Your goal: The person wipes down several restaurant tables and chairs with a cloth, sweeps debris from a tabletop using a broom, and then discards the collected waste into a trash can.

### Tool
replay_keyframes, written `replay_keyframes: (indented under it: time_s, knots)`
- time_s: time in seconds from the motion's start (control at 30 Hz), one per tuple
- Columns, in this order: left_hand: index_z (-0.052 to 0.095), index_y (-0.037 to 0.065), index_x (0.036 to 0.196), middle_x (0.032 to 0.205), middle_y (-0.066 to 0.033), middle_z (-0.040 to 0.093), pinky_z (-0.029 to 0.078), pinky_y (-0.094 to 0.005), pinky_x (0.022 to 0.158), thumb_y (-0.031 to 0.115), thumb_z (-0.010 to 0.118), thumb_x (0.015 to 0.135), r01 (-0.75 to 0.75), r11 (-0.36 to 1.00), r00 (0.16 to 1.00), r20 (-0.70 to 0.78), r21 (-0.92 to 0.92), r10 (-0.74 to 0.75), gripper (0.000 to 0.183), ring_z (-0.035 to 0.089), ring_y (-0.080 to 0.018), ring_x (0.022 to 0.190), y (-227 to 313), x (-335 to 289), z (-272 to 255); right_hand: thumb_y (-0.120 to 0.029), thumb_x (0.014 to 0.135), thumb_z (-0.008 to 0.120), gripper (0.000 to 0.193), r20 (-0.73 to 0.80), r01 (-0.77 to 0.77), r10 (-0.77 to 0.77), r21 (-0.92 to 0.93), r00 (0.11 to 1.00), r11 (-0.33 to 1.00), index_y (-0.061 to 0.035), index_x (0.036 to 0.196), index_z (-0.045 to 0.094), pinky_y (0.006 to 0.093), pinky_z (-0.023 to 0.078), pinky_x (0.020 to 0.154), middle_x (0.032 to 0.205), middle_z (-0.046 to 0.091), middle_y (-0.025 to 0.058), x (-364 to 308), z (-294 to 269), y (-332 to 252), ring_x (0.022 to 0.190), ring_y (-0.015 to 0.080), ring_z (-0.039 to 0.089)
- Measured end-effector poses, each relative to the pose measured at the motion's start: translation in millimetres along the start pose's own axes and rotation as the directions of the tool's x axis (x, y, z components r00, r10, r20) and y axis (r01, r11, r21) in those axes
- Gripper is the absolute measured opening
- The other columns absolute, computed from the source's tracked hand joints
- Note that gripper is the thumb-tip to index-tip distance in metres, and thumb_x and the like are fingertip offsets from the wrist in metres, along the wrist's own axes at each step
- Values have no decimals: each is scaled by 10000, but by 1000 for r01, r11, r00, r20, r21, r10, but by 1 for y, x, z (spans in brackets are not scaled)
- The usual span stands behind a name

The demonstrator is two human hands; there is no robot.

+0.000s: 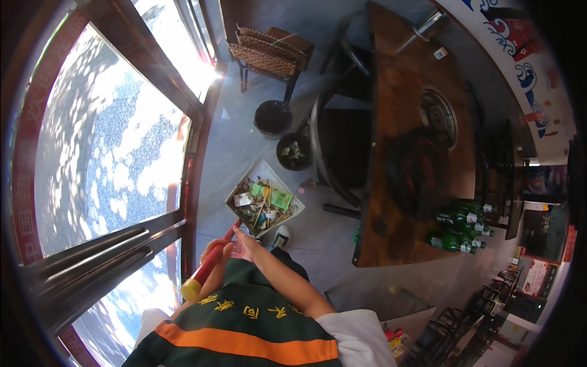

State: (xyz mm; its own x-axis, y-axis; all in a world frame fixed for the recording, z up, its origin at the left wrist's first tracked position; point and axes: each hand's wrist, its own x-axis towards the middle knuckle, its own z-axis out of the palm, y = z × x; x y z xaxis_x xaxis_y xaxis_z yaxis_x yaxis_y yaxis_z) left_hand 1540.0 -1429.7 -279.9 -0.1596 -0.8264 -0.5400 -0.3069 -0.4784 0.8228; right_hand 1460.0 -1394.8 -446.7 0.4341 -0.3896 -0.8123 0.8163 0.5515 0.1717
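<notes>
A red pole with a yellow end cap slants up from beside my waist toward a pale square bin. The fingers of my left hand are wrapped round the pole. My right hand lies right beside the pole's farther part, palm partly showing, fingers loosely stretched; whether it touches the pole is unclear. I cannot see what the pole's far end carries. Mixed litter fills the bin: green wrappers, pale paper scraps and brownish bits. The bin stands on the floor just ahead of my shoes.
Two dark buckets stand beyond the bin, the nearer with scraps inside. At right, a wooden table carries several green bottles. A dark chair is beside it. A woven chair stands farther off. Glass doors line the left.
</notes>
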Motion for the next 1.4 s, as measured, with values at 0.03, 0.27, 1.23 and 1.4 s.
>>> replay_keyframes:
  time_s: [0.03, 0.27, 1.23, 1.4]
  knots:
    - [603, 55, 951, 807, -18, 602, 434, -207, 662, 119, 717, 760, 0, 1000, 1000, -4, -3, 0, 232, 538, -79, 736, 1, 3, 0, -371, 824, 607, 417, 49, -36, 33, 49, 998, 998, -18, 1033, 527, 424, 502, 678, 858, 573, 99, 17, 6, -4, 827, 247, 594]
    - [458, 19, 1238, 1201, -140, 515, 530, -377, 804, 125, 661, 795, 416, 870, 895, 292, -267, -338, 498, 572, -261, 1018, -10, 34, -31, -149, 805, 587, 182, -318, 137, -228, -283, 920, 949, 16, 822, 510, 344, 461, 436, 668, 572, 116, 60, 43, -2, 530, 211, 572]
    - [293, 53, 1231, 540, -32, 380, 326, -250, 335, 14, 526, 773, 779, 573, 611, 107, -254, -784, 515, 385, -124, 372, -50, 204, -18, 42, 785, 487, 348, -701, 674, -448, 64, 556, 736, -123, 1088, 442, 216, 394, 402, 841, 532, 126, 276, -288, -336, 542, 172, 516]
    - [280, 50, 1240, 537, -46, 414, 326, -245, 321, 62, 563, 757, 737, 657, 672, 68, -158, -737, 560, 420, -132, 356, -48, 185, -39, -12, 763, 511, 221, -703, 595, -272, 262, 657, 759, -106, 962, 500, 202, 364, 422, 711, 522, 74, 278, -245, -306, 541, 144, 482]
